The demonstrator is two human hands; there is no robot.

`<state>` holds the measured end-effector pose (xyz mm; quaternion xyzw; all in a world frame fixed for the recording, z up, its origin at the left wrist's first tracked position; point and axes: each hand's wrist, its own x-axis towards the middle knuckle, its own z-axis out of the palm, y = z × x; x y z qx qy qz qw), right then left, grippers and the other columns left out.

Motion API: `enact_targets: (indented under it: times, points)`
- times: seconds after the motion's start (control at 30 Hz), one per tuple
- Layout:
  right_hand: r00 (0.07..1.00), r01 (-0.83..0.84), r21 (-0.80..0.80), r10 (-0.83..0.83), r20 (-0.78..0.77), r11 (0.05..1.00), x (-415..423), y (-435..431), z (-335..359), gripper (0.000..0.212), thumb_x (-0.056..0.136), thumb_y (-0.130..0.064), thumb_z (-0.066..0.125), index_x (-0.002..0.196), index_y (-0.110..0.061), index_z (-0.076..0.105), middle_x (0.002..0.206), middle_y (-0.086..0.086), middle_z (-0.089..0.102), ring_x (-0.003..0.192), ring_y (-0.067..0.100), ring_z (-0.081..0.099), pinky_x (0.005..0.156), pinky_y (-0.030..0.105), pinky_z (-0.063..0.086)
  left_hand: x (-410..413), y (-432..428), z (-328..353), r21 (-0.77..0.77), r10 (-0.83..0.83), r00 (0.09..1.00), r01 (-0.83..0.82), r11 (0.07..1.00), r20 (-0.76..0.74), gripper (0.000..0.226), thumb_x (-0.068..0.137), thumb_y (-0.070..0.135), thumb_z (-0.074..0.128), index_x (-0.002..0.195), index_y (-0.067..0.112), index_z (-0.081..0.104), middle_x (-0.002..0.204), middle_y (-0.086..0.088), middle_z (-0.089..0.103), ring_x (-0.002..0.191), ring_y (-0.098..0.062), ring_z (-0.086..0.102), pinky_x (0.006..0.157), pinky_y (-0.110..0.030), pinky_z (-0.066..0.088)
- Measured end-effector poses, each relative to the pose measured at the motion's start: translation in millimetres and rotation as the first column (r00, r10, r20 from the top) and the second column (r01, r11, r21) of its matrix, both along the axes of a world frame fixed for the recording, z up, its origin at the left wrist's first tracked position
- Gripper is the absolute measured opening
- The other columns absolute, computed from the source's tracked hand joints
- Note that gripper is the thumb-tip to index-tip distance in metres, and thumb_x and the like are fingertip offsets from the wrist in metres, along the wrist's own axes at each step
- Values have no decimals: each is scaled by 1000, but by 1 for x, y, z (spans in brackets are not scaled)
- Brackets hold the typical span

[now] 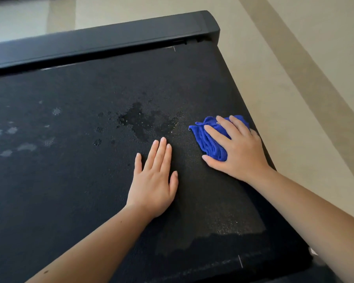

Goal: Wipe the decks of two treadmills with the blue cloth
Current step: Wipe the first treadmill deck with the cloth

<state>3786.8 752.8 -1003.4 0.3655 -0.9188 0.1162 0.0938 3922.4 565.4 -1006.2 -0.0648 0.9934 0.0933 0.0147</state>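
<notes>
Over at nine o'clock, pale dried marks (27, 147) spot the treadmill deck (70, 201); a wet patch (139, 119) lies at twelve o'clock from the left hand (154, 180), which rests flat, fingers straight, holding nothing; at three o'clock the right hand (236, 146) presses the bunched blue cloth (208, 139) with spread, uncurled fingers, near the deck's edge; I'd judge firm overlapping strokes toward nine o'clock best, taking the wet patch first; no container shows.

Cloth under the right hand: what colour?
Solid bright blue; the cloth shows best in the head view.
</notes>
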Motion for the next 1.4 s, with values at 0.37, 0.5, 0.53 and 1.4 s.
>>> enact_targets:
  times: [0.37,0.5,0.53,1.4]
  points:
    - [960,226,130,-244,138,965,-150,-125,6,71,84,-69,41,144,-33,28,153,1,23,140,30,17,104,52,29,1,-1,-4,-44,-2,1000,2,999,-22,59,93,39,22,144,9,21,154,-6,18,141,-20,12,110,-49,15]
    - [960,252,107,-262,95,962,-168,-132,4,67,84,-66,42,141,-30,35,146,2,34,134,28,27,97,48,35,2,-1,-3,-23,-7,1000,6,1000,-25,60,92,38,25,144,9,23,154,-5,18,141,-20,13,109,-46,11]
    - [966,236,95,-245,86,967,-163,-128,5,67,84,-66,43,140,-29,37,143,2,37,132,27,29,94,46,37,1,-1,-3,-25,-10,1000,9,1000,-24,60,92,38,25,144,9,23,154,-5,18,141,-20,13,108,-46,11]
    - [956,248,99,-260,138,964,-189,-154,10,67,83,-66,44,139,-31,38,142,1,37,131,25,28,95,46,35,2,0,-2,5,-17,999,17,1000,-36,58,94,38,21,143,7,29,153,-7,22,141,-21,17,107,-48,16]
